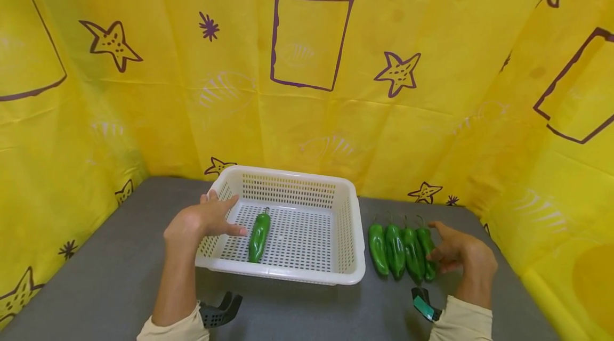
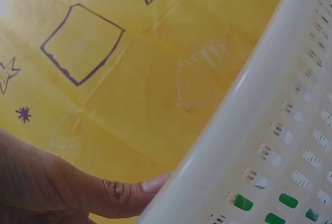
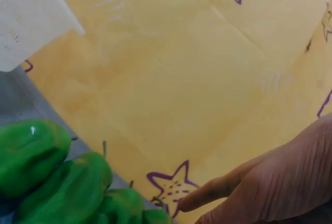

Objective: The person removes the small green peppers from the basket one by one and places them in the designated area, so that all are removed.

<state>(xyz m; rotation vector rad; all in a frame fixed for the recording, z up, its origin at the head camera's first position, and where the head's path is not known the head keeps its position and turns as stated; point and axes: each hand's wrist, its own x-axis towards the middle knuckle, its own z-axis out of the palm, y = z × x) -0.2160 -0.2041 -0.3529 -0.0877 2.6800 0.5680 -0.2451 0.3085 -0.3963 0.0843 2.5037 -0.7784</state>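
Note:
A white perforated plastic basket point(image 1: 312, 278) stands on the grey table, with one long green pepper point(image 1: 259, 237) lying inside near its left side. My left hand point(image 1: 203, 218) is over the basket's left rim, fingers spread and the thumb reaching inward, short of that pepper. The left wrist view has the thumb point(image 2: 122, 195) right at the rim point(image 2: 223, 105). To the right of the basket, several green peppers point(image 1: 395, 250) lie side by side, stems away from me. My right hand point(image 1: 458, 250) is beside the rightmost pepper point(image 1: 426, 245), its index finger extended near the stem end and its thumb at the pepper's side.
Yellow cloth point(image 1: 307, 117) printed with stars and fish rises behind the table and along both sides. The grey tabletop point(image 1: 297, 314) extends in front of the basket. Each wrist wears a black mount point(image 1: 220, 311).

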